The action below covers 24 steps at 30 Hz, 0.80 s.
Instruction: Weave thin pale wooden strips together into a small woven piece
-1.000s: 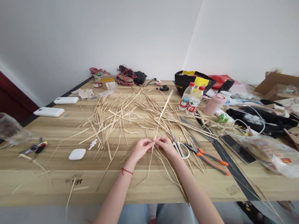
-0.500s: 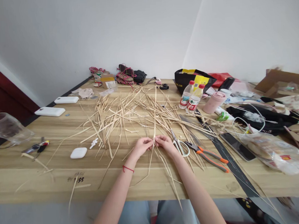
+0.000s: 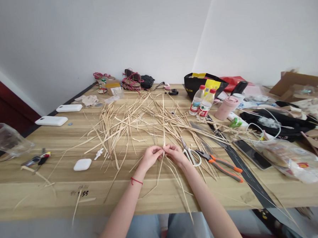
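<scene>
My left hand (image 3: 150,156) and my right hand (image 3: 175,153) meet near the middle of the wooden table (image 3: 58,188), fingertips pinched together on a long pale straw strip (image 3: 163,122). The strip stands up from my fingers and points away over the heap of loose straw strips (image 3: 127,120). Other thin strips trail from my hands toward the table's front edge. A red string circles my left wrist. White-handled scissors (image 3: 190,154) lie just right of my right hand.
Orange-handled pliers (image 3: 220,165) and a phone (image 3: 250,155) lie right of the scissors. Two water bottles (image 3: 202,104), a pink cup (image 3: 226,110), bags and boxes crowd the right side. An earbud case (image 3: 82,164), small tools (image 3: 37,159), white power banks (image 3: 52,121) and a glass jug (image 3: 5,139) sit left.
The straw strip held between my fingers swung from leaning right to standing nearly straight up. My hands stayed pinched together in the same spot.
</scene>
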### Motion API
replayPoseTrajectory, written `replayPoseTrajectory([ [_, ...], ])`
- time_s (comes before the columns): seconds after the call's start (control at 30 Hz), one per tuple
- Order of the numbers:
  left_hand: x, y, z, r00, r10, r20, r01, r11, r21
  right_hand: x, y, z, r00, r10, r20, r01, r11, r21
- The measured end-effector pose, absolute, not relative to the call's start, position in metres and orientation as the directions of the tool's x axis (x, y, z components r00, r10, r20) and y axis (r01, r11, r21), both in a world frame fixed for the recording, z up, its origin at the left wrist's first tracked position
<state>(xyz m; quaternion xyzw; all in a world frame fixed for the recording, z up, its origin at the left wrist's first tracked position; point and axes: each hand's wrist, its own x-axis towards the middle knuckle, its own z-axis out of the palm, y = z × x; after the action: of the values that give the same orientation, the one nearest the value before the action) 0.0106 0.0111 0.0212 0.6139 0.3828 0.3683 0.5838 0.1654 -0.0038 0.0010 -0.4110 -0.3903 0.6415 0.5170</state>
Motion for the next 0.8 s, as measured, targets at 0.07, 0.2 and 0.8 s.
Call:
replayPoseTrajectory([
  [0.07, 0.012, 0.009, 0.022, 0.413, 0.910, 0.015, 0.039, -0.034, 0.999, 0.165, -0.004, 0.001, -0.123, 0.986, -0.115, -0.351, -0.152, -0.924],
  [0.2, 0.014, 0.007, 0.021, 0.357, 0.934, 0.016, 0.089, -0.051, 0.995, 0.164, -0.005, 0.002, -0.079, 0.994, -0.072, -0.340, -0.094, -0.936],
  [0.8, 0.012, 0.009, 0.026, 0.369, 0.929, 0.002, -0.064, 0.023, 0.998, 0.160, -0.006, 0.004, -0.117, 0.988, -0.104, -0.325, -0.138, -0.936],
])
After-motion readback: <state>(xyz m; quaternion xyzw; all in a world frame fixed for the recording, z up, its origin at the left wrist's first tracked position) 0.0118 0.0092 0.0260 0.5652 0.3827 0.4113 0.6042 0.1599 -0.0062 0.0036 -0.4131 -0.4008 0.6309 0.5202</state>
